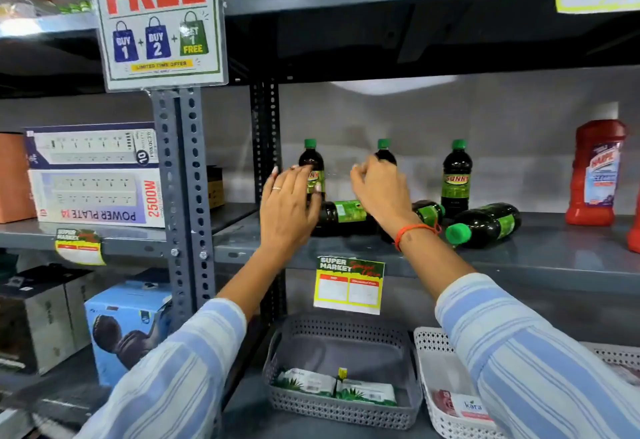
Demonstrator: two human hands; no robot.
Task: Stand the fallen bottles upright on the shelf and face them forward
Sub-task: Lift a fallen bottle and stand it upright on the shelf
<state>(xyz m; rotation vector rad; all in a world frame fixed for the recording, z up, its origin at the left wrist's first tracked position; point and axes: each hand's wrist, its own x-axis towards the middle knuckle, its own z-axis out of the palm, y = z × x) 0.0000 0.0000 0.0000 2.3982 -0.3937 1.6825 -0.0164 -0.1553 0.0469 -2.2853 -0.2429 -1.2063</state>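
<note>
Head view shows the left hand (287, 208) curled around a standing dark green-capped plastic bottle (312, 170) at frame centre; right hand (379, 192) covers a second upright bottle (384, 153), its grip unclear. Best turn labels forward, then lift the fallen bottles (485, 225) on the grey metal shelf (554, 251).

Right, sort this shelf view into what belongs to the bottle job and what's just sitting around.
Job:
- standing bottles: left, middle, right
- fallen bottles: left, middle, right
- left hand, right hand
- shelf

Just about:
- red bottle
- power strip boxes
- grey basket
- white basket
- FREE sign
</note>
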